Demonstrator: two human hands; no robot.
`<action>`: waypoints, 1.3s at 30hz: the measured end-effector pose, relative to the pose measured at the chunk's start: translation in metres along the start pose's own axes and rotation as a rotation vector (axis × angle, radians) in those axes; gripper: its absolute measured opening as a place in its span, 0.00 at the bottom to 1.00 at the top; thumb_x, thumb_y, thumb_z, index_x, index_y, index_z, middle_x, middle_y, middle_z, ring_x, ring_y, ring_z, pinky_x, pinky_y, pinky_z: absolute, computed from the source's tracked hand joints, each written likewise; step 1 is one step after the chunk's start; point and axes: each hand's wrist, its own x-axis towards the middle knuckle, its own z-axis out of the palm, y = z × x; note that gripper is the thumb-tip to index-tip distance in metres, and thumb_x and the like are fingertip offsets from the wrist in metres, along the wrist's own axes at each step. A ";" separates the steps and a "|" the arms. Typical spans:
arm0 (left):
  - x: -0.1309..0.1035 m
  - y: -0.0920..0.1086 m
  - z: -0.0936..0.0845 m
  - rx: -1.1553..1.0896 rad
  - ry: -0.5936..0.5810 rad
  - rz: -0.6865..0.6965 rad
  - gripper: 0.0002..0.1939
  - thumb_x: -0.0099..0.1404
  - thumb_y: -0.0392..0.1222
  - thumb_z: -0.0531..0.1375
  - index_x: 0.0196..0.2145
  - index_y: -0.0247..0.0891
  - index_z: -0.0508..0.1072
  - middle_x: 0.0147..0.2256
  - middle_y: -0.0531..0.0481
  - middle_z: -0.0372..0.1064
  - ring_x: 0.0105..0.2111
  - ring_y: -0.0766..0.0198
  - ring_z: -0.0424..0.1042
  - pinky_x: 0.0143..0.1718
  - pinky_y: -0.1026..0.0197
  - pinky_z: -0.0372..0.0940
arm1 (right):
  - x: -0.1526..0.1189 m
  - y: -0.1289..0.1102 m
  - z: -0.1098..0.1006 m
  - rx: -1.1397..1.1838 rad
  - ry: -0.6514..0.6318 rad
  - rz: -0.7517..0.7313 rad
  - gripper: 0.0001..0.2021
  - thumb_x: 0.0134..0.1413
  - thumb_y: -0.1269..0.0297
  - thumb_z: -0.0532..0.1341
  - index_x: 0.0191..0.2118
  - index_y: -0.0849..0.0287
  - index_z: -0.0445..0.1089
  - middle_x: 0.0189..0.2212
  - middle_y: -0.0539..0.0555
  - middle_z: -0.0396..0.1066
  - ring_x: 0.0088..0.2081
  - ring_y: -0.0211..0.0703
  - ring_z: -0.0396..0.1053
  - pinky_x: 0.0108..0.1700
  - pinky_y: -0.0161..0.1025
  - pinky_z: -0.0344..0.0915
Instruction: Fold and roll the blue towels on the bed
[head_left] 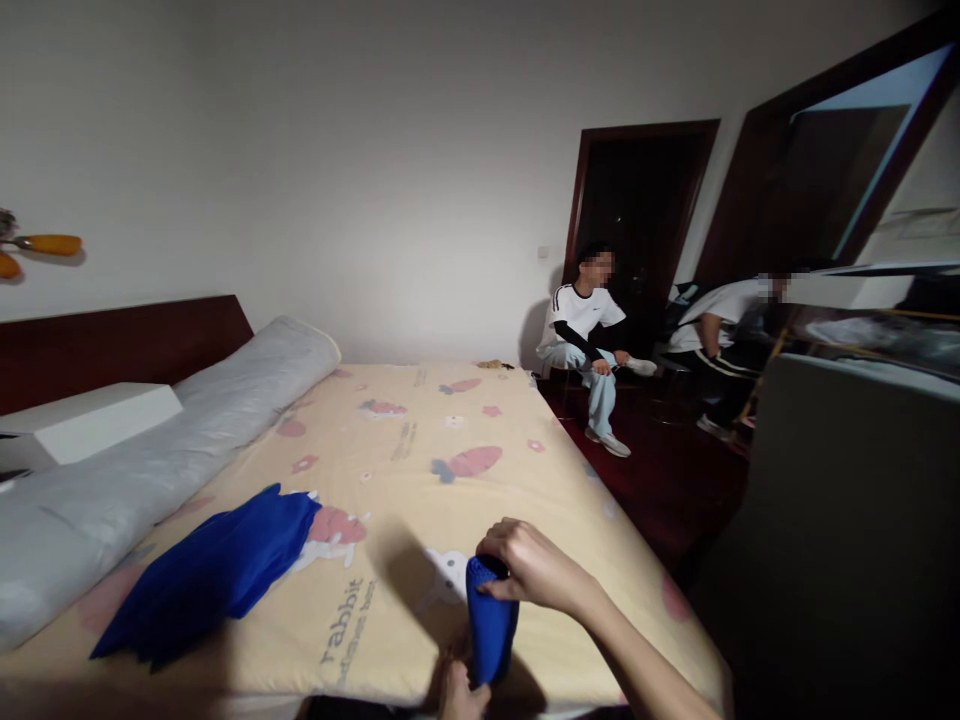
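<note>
A rolled piece of blue cloth [493, 630] stands nearly upright above the near edge of the bed. My right hand [525, 565] grips its top rim, with the thumb on the near side and the fingers over the back. Low on its left side, my left hand [461, 690] pinches the bottom of the roll; part of this hand is cut off by the lower frame edge. More blue cloth [217, 570] lies in a loose, flattened pile on the bed to the left.
The bed [420, 520] has a patterned yellow sheet. A long grey roll [172, 440] and a white box [109, 420] lie by the headboard [127, 340]. Two people [589, 320] sit beyond the bed at the right. A dark panel [847, 520] stands at the near right.
</note>
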 end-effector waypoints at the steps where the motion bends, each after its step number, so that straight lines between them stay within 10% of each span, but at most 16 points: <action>1: 0.000 0.001 0.000 -0.007 -0.019 -0.032 0.28 0.53 0.32 0.57 0.52 0.45 0.74 0.52 0.43 0.73 0.56 0.53 0.68 0.56 0.56 0.66 | 0.000 -0.001 -0.001 -0.004 -0.004 -0.009 0.11 0.55 0.55 0.65 0.36 0.58 0.74 0.31 0.52 0.74 0.35 0.44 0.69 0.40 0.37 0.59; 15: -0.019 -0.026 0.011 -0.060 -0.083 0.203 0.40 0.54 0.53 0.63 0.64 0.49 0.60 0.64 0.49 0.57 0.64 0.49 0.55 0.65 0.48 0.58 | -0.031 0.039 -0.032 -0.018 0.014 0.164 0.14 0.53 0.57 0.67 0.43 0.57 0.74 0.36 0.55 0.76 0.37 0.47 0.73 0.38 0.37 0.62; 21: -0.031 -0.015 0.001 -0.055 0.044 0.266 0.45 0.54 0.36 0.60 0.67 0.47 0.48 0.68 0.53 0.43 0.67 0.53 0.47 0.65 0.44 0.54 | -0.074 0.084 -0.074 -0.070 0.034 0.329 0.15 0.54 0.54 0.63 0.44 0.57 0.74 0.37 0.57 0.77 0.38 0.48 0.74 0.40 0.38 0.64; 29: -0.043 -0.007 -0.014 -0.046 0.202 0.325 0.47 0.49 0.27 0.55 0.67 0.44 0.50 0.67 0.49 0.48 0.66 0.55 0.51 0.63 0.46 0.56 | -0.103 0.143 -0.055 -0.209 -0.082 0.545 0.13 0.51 0.59 0.65 0.42 0.57 0.74 0.39 0.57 0.77 0.40 0.51 0.75 0.38 0.38 0.66; 39: -0.071 0.005 0.001 -0.072 0.496 0.228 0.40 0.46 0.26 0.54 0.57 0.51 0.69 0.54 0.48 0.72 0.54 0.51 0.71 0.49 0.49 0.69 | -0.109 0.219 -0.075 -0.604 0.407 0.591 0.17 0.60 0.52 0.55 0.47 0.58 0.69 0.40 0.58 0.75 0.37 0.49 0.74 0.30 0.36 0.63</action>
